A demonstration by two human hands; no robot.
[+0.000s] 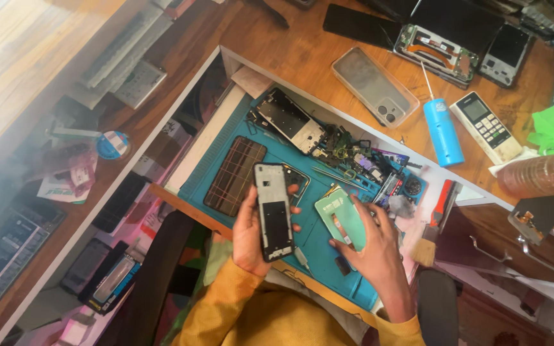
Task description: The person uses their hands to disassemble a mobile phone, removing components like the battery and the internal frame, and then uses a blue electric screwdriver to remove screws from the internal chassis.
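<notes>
Head view, frame centre: left hand (251,234) clasps a thin, rigid, fragile-looking phone frame (273,210) by its long edges, while right hand (370,247) pinches a light green card (342,218) above the blue mat (318,234).

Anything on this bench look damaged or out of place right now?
Nothing looks spilled or broken by accident. The phone frame in the left hand is stripped open, and loose parts crowd the top of the blue mat, close to the right hand.
</notes>
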